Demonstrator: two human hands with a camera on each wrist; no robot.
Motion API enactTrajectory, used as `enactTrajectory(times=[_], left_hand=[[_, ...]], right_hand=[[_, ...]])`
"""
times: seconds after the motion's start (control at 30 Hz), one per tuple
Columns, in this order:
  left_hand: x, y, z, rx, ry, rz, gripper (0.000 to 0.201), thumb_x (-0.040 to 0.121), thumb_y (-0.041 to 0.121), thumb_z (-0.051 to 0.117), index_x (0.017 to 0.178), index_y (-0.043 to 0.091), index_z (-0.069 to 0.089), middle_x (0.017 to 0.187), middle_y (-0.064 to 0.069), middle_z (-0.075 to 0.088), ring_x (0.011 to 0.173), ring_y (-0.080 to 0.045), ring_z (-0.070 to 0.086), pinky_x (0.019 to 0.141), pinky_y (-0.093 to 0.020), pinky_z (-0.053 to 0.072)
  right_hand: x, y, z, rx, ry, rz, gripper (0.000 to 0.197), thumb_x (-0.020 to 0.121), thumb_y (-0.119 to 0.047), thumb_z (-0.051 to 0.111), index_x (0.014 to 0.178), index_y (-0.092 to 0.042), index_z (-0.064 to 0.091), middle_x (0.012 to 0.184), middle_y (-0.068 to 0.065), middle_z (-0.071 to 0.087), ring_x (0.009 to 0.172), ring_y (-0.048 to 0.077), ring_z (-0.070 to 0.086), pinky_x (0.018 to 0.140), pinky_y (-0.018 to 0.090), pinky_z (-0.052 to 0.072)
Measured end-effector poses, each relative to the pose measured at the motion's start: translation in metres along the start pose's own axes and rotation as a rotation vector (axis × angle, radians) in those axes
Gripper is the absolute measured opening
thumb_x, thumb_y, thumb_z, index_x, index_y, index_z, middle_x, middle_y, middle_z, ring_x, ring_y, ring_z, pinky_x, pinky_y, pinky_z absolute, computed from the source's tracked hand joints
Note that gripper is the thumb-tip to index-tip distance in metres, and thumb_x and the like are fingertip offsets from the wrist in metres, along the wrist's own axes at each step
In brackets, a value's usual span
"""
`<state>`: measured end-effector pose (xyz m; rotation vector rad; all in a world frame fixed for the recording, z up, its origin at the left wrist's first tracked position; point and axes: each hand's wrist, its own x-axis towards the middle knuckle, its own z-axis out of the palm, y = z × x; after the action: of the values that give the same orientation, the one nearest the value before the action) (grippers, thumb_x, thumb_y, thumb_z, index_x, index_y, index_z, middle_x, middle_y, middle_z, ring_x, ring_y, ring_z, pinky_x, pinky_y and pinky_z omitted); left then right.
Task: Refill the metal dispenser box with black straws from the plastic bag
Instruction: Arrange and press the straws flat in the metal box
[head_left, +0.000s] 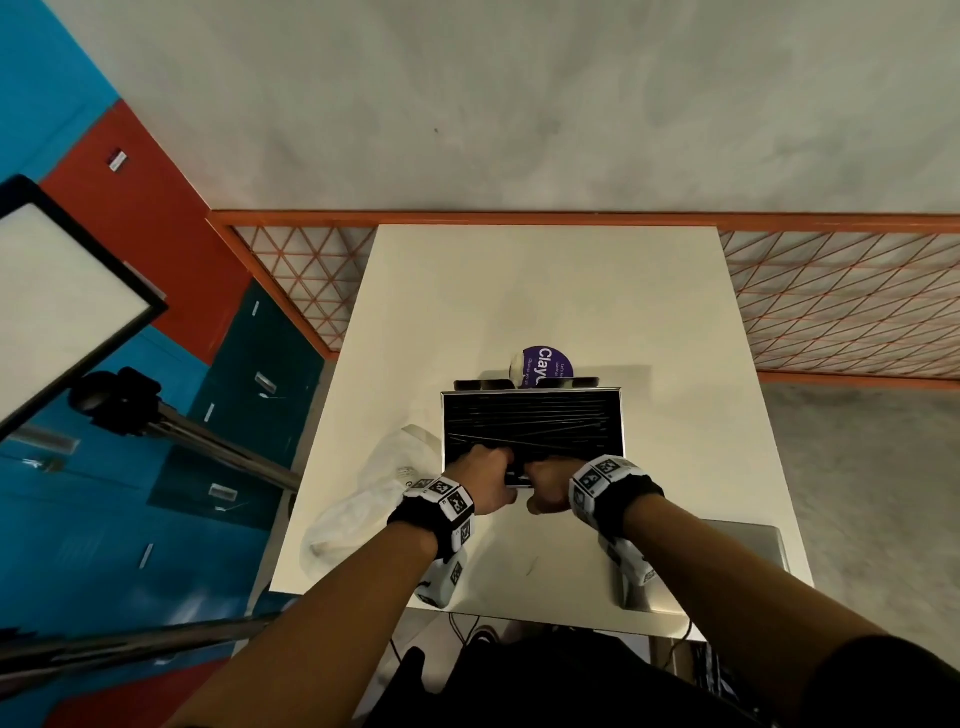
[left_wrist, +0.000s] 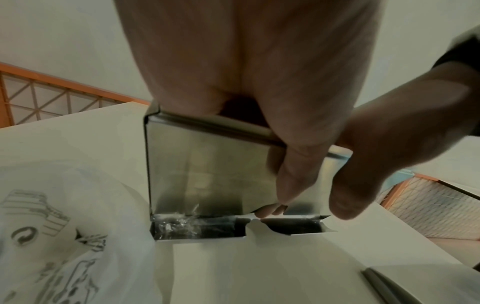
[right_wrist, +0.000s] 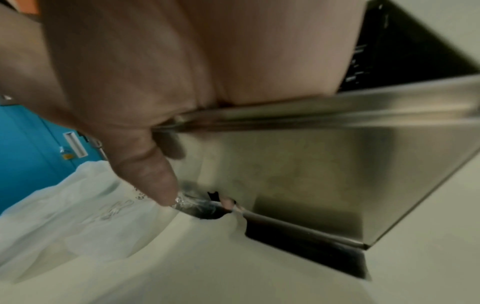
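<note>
The metal dispenser box (head_left: 621, 415) stands open-topped on the white table (head_left: 519, 291), and several black straws (head_left: 530, 421) lie across its inside. My left hand (head_left: 488, 473) and right hand (head_left: 545, 486) sit side by side on its near wall, fingers curled over the rim into the box and hidden there. In the left wrist view my left hand (left_wrist: 259, 72) has its thumb pressed down the shiny front wall (left_wrist: 197, 164), with the right hand's thumb beside it. The right wrist view shows my right hand (right_wrist: 155, 72) gripping that rim (right_wrist: 324, 115). The crumpled plastic bag (head_left: 363, 499) lies left of the box.
A purple-labelled cup (head_left: 548, 361) stands just behind the box. A flat metal lid (head_left: 737, 551) lies at the table's near right corner. An orange mesh railing (head_left: 831, 301) runs behind the table. A lamp on a stand (head_left: 67, 291) is at the left.
</note>
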<state>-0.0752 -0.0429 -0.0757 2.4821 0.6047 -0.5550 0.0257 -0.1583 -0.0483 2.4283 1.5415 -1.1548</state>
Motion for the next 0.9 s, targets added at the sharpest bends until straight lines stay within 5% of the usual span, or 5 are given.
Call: enactTrajectory(times=[0.23,0.6,0.83,0.9], left_hand=[[0.003,0.002,0.000,0.046,-0.035,-0.015,0.036,0.082,0.030,0.068,0.117,0.020,0.067,0.114,-0.015,0.069,0.102,-0.039,0.067,0.085,-0.042,0.058],[0.005,0.004,0.000,0.044,-0.053,-0.036,0.030,0.082,0.026,0.070,0.111,0.018,0.070,0.112,-0.013,0.070,0.104,-0.036,0.067,0.084,-0.038,0.057],[0.006,0.007,-0.006,0.052,-0.087,-0.045,0.037,0.075,0.037,0.066,0.109,0.022,0.069,0.107,-0.010,0.069,0.097,-0.036,0.068,0.084,-0.042,0.059],[0.007,0.008,-0.007,0.050,-0.092,-0.039,0.041,0.072,0.039,0.063,0.109,0.022,0.069,0.107,-0.010,0.069,0.098,-0.035,0.068,0.084,-0.043,0.059]], right_hand=[[-0.002,0.005,0.000,-0.028,0.096,-0.013,0.048,0.085,-0.023,0.068,0.129,-0.012,0.053,0.126,0.008,0.059,0.114,0.026,0.055,0.092,0.029,0.041],[0.009,-0.005,-0.014,-0.057,-0.157,0.065,0.038,0.079,-0.026,0.068,0.116,-0.016,0.064,0.112,0.004,0.064,0.100,0.023,0.055,0.079,0.029,0.038],[0.002,0.005,-0.011,-0.071,0.013,-0.029,0.050,0.081,-0.027,0.068,0.129,-0.018,0.056,0.123,0.005,0.060,0.113,0.026,0.054,0.089,0.029,0.038],[0.002,0.007,-0.009,-0.082,0.038,-0.037,0.048,0.083,-0.026,0.067,0.128,-0.015,0.055,0.122,0.007,0.061,0.112,0.027,0.054,0.084,0.026,0.035]])
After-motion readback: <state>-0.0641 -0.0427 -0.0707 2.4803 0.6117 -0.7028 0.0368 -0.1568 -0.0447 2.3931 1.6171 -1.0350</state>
